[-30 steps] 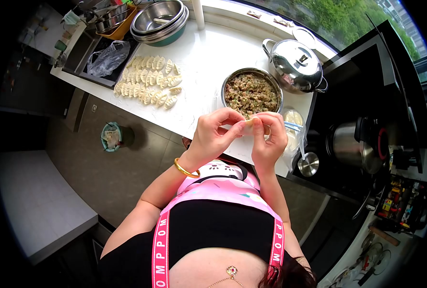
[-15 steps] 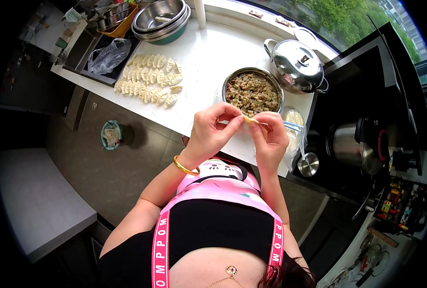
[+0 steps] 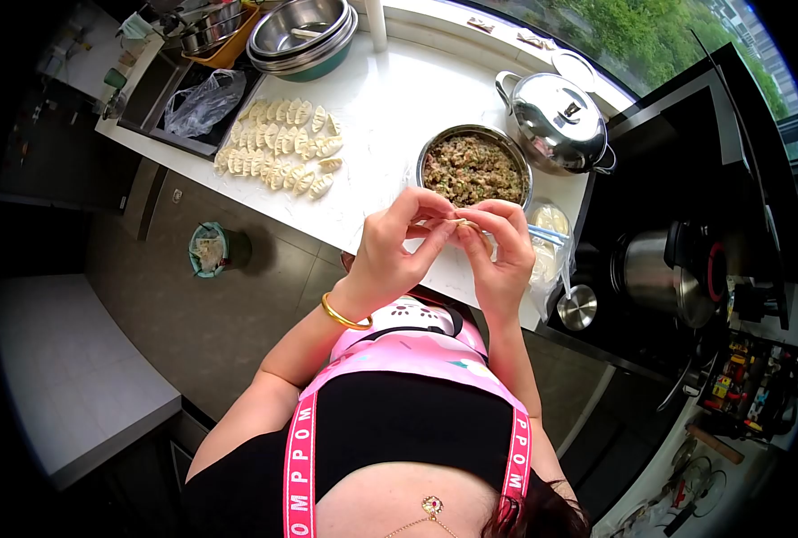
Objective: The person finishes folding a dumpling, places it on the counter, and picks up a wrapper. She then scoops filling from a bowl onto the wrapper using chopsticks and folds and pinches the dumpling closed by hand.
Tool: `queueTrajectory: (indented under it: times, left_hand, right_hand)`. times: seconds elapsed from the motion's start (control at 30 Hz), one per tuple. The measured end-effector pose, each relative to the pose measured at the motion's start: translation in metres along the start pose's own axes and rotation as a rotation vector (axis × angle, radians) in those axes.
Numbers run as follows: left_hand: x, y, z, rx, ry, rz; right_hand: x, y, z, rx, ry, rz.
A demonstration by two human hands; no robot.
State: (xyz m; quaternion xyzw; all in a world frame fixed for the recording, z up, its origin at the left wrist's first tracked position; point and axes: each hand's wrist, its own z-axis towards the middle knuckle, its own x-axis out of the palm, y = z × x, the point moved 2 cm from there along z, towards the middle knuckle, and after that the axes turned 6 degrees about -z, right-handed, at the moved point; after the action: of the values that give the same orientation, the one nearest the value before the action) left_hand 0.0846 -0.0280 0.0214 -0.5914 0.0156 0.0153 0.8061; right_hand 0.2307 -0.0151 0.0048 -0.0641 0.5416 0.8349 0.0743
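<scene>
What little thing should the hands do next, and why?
Perhaps pinch along the edge of the small, pale dough piece: the left hand and right hand both hold it, and the pale, crescent-shaped dumplings on the white countertop show pinched edges.

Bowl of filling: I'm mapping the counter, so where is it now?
In the head view, the bowl of filling sits on the white counter, slightly right of centre, just beyond the hands, with the lidded pot to its right.
</scene>
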Motion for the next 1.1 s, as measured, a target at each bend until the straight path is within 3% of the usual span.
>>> queueTrajectory:
  times: [0.23, 0.43, 0.57, 0.73, 1.03, 1.1]
  left_hand:
    - [0.001, 0.008, -0.001, -0.098, -0.042, -0.212]
    - [-0.004, 0.01, -0.002, -0.159, 0.008, -0.066]
    - [-0.007, 0.008, 0.001, -0.201, -0.009, -0.05]
    - [-0.007, 0.004, 0.003, -0.143, -0.036, 0.068]
    - [-0.004, -0.001, 0.002, 0.104, -0.017, 0.15]
    - [-0.005, -0.001, 0.0, 0.107, -0.01, 0.157]
  right_hand:
    - [0.005, -0.002, 0.001, -0.047, -0.018, -0.053]
    - [0.006, -0.005, -0.003, 0.006, -0.046, -0.033]
    - [0.006, -0.004, -0.002, 0.109, -0.046, 0.15]
    - [0.005, -0.006, -0.003, 0.15, -0.062, 0.235]
    - [0.001, 0.0, 0.003, -0.005, 0.019, 0.018]
    - [0.003, 0.003, 0.003, 0.139, -0.039, 0.145]
